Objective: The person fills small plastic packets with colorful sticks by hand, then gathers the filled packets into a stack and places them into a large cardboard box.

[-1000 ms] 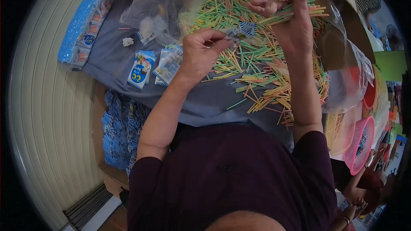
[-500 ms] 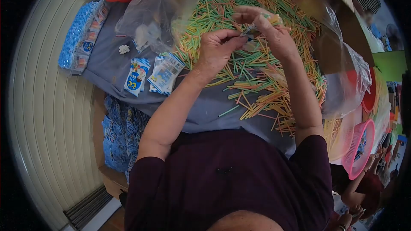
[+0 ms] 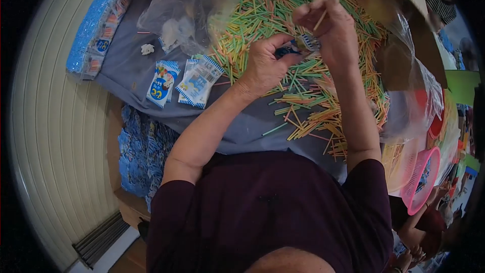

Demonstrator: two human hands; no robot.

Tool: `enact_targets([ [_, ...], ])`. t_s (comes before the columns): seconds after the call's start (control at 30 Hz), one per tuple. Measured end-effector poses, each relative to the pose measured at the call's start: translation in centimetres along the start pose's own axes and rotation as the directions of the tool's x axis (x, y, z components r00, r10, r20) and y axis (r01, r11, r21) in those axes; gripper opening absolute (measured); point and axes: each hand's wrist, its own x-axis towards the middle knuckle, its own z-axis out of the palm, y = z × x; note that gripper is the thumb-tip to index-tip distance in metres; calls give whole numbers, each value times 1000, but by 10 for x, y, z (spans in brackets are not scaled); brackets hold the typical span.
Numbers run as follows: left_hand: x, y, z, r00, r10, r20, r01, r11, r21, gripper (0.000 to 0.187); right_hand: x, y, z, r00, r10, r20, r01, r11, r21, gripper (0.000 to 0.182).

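Observation:
My left hand [image 3: 268, 65] is closed on a small blue-and-white packet [image 3: 307, 43], pinched between thumb and fingers above the pile. Beside it, my right hand [image 3: 337, 33] is raised with curled fingers and holds a thin yellowish stick [image 3: 320, 20]. Under both hands spreads a big heap of thin sticks [image 3: 268, 7] in green, yellow, orange and pink. To the left, on the grey cloth [image 3: 222, 131], lie printed blue-and-white packets [image 3: 160, 85] and more packets showing a barcode [image 3: 201, 82].
A clear plastic bag [image 3: 174, 5] and a crumpled white scrap [image 3: 147, 49] lie left of the heap. Farther left is a bundle of packets [image 3: 96, 33]. A box of blue wrappers [image 3: 139, 156] stands below. A pink basket [image 3: 420, 182] and other people are at right.
My right hand has drawn up and away from the packet, now with a single stick in its fingers. My left hand has shifted slightly right, still gripping the packet.

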Motion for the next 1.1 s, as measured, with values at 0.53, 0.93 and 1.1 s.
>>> enact_targets([
  [0.53, -51, 20, -53, 938, 283, -199, -284, 959, 23, 23, -33, 4, 83, 914, -154, 376, 406, 377, -833, 22],
  [0.93, -128, 27, -206, 866, -126, -484, 246, 950, 192, 24, -41, 30, 44, 904, 168, 393, 330, 309, -892, 21],
  [1.1, -126, 16, -216, 945, 124, -302, 267, 235, 934, 38, -46, -8, -33, 979, 30, 203, 204, -257, -945, 27],
])
